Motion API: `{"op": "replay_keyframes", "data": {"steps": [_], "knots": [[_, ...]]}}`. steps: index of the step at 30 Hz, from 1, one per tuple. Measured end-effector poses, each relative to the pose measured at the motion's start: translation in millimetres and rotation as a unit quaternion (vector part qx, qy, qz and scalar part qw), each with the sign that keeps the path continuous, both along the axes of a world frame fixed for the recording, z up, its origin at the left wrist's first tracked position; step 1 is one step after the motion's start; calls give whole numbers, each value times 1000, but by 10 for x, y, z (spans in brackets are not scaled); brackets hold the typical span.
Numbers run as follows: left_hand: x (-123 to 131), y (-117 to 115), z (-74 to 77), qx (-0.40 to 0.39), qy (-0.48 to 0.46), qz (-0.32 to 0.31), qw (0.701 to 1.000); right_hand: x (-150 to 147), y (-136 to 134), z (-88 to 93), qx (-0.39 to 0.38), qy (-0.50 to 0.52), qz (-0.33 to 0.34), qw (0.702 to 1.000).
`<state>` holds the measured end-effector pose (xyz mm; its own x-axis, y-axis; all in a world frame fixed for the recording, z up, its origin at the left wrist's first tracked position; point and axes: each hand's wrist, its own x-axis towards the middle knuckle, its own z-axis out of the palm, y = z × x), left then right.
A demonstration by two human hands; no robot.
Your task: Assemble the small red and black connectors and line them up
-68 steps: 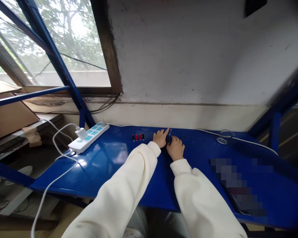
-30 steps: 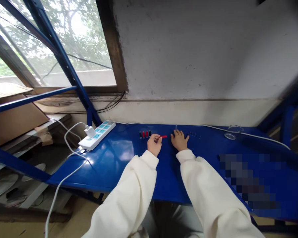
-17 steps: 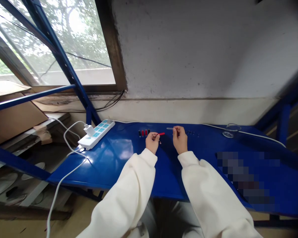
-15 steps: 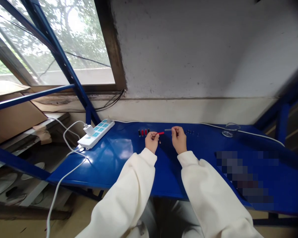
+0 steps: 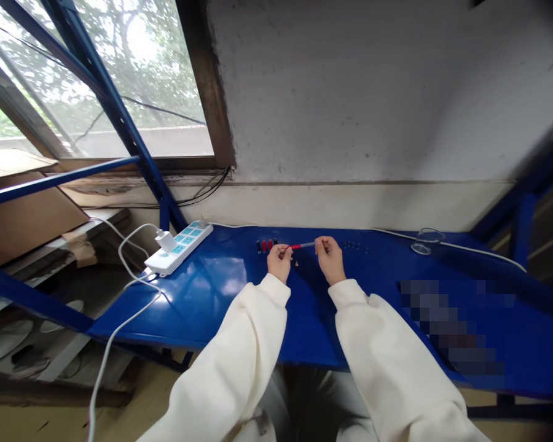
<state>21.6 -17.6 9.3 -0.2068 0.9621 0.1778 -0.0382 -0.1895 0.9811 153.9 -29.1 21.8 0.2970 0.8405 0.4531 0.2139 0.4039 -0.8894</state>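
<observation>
My left hand (image 5: 280, 264) pinches a short red pen cap or sleeve (image 5: 296, 247) between its fingertips, pointing right. My right hand (image 5: 331, 260) grips the far end of a slim clear pen barrel (image 5: 308, 244). Barrel and red piece lie in one line and meet between my hands, above the blue table. How deep one sits in the other is too small to tell. Just beyond my left hand stands a short row of red and black pieces (image 5: 267, 245). Several tiny clear parts (image 5: 354, 247) lie right of my right hand.
A white power strip (image 5: 179, 248) with a plugged-in adapter (image 5: 164, 240) lies on the blue table (image 5: 203, 307) at left. A clear round container (image 5: 421, 248) and a white cable (image 5: 483, 250) are at right. A blurred dark patch (image 5: 447, 325) covers the near right.
The gap between the red piece and the clear barrel has closed; they now meet end to end. My right hand has shifted slightly left.
</observation>
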Motion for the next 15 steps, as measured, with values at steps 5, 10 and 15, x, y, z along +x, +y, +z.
{"op": "replay_keyframes", "data": {"steps": [5, 10, 15], "knots": [[5, 8, 3, -27, -41, -12, 999, 17, 31, -27, -17, 55, 20, 998], [1, 19, -3, -54, -92, -45, 993, 21, 49, -18, -36, 131, 28, 990], [-14, 19, -6, -58, -121, -73, 988, 29, 64, -37, -67, 179, 54, 980]]}}
